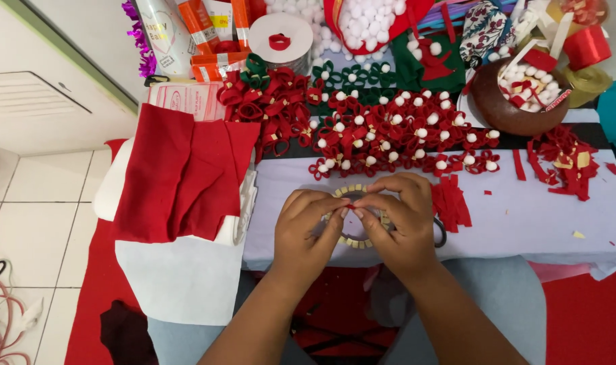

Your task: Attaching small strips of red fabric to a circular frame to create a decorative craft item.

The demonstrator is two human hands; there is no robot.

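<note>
My left hand [306,226] and my right hand [399,220] meet over a small ring [354,191] edged with pale yellow tabs, lying on the lavender table [524,223]. The fingertips of both hands pinch at the ring's middle, where a sliver of red felt shows. Most of the ring is hidden under my fingers. A stack of cut red felt strips [451,203] lies just right of my right hand. Beyond the ring spreads a heap of red felt bows with white pompoms [403,135].
Folded red felt sheets [179,176] drape over white cloth at the left. Red loops without pompoms [264,101] and green bows [352,74] lie further back. A brown bowl [501,108] of scraps stands at right, beside red offcuts [565,162]. White pompoms [369,27] sit at the back.
</note>
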